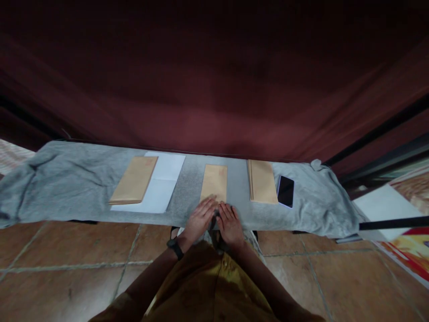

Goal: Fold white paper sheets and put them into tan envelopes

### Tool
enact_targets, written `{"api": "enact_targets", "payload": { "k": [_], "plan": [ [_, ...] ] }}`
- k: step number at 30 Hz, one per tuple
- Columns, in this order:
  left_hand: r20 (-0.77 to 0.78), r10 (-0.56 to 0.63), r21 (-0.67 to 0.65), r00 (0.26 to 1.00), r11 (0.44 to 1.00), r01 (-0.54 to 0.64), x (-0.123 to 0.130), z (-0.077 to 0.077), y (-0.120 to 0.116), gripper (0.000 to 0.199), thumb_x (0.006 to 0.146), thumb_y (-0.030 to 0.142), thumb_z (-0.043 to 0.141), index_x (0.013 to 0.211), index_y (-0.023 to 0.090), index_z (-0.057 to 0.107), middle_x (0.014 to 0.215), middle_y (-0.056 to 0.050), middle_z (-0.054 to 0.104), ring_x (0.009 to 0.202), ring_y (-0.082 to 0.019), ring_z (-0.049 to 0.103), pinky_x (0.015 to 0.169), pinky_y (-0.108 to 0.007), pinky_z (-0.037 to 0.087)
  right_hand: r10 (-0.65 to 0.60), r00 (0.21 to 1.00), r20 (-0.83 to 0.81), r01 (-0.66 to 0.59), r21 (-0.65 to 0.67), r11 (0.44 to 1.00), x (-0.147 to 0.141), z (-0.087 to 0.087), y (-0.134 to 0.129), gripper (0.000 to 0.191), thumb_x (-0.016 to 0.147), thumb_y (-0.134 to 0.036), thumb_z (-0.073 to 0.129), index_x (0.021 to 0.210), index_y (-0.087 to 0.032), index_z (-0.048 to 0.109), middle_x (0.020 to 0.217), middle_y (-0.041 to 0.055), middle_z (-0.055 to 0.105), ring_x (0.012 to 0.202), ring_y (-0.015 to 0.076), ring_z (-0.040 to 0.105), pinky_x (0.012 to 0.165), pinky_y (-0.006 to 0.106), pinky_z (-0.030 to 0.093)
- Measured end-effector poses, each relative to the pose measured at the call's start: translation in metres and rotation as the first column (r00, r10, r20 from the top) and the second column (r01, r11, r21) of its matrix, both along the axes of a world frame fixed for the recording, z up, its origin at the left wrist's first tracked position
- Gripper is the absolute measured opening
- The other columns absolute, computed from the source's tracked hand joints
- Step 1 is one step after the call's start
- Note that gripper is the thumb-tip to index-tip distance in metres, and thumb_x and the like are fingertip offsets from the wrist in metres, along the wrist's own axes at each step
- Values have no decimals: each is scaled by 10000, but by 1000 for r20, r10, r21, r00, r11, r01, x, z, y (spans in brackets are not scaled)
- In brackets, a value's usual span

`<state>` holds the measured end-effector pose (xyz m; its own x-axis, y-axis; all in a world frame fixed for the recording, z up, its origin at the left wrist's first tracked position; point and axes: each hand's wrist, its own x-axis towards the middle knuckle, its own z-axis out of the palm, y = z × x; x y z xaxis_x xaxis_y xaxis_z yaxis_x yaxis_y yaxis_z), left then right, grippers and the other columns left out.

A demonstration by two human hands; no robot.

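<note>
A brown paper envelope [214, 179] lies lengthwise on the grey cloth straight in front of me. My left hand [200, 218] rests over its near left part, fingers stretched out and lying flat on the paper. At the near right edge of the same envelope is my right hand [230, 224], its fingers also extended and its thumb slightly apart. The envelope's near end is mostly hidden under both hands. A dark watch [175, 248] is on my left wrist.
Left of centre, a stack of brown envelopes [134, 180] partly covers white paper sheets [164, 183]. To the right lie another envelope stack [263, 181] and a phone [286, 191]. Grey cloth [83, 179] covers the narrow bench; a dark red surface [214, 120] stands behind it.
</note>
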<state>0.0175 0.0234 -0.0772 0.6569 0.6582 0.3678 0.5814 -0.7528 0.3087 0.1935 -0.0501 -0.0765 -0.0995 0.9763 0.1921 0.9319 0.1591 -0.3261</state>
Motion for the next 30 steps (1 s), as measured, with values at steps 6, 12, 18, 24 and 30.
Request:
{"api": "enact_targets", "payload": {
  "k": [6, 12, 18, 24, 30],
  "plan": [
    [-137, -145, 22, 980, 989, 149, -7, -2, -10, 471, 1054, 253, 444, 1512, 150, 482, 1536, -130, 562, 1469, -227, 476, 1237, -439, 383, 33, 999, -8, -33, 14, 999, 6, -5, 6, 492, 1093, -261, 326, 1548, -158, 482, 1602, 108, 482, 1495, 249, 439, 1270, 506, 257],
    [-206, -90, 19, 974, 995, 96, -1, -3, -13, 520, 1017, 308, 556, 1489, 96, 500, 1561, -168, 523, 1492, -259, 442, 1253, -434, 342, 43, 999, -24, -43, -10, 999, 6, 1, 15, 509, 1120, -314, 269, 1574, -157, 438, 1628, 105, 446, 1528, 231, 382, 1279, 502, 229],
    [-226, -79, 21, 971, 996, 86, -2, -8, -15, 467, 977, 344, 640, 1359, 77, 612, 1432, -209, 630, 1430, -284, 518, 1240, -452, 360, 233, 972, 28, -231, -65, 971, 3, 10, 42, 505, 1115, -272, 249, 1562, -153, 454, 1634, 98, 440, 1544, 200, 345, 1278, 460, 251],
    [-244, -87, 63, 966, 992, 106, -1, -6, -14, 489, 1006, 410, 603, 1376, 91, 596, 1430, -189, 637, 1408, -278, 540, 1243, -442, 344, 265, 958, 112, -254, -104, 962, 10, 12, 73, 518, 1102, -270, 270, 1576, -134, 430, 1677, 120, 356, 1556, 227, 321, 1279, 459, 244],
    [-269, -92, 72, 959, 991, 115, -2, -5, -14, 540, 1042, 425, 529, 1490, 123, 516, 1558, -151, 533, 1489, -250, 445, 1269, -417, 282, 205, 970, 131, -192, -104, 976, 15, 5, 103, 525, 1108, -310, 274, 1596, -161, 401, 1698, 105, 314, 1562, 242, 306, 1279, 469, 241]
  ]
}}
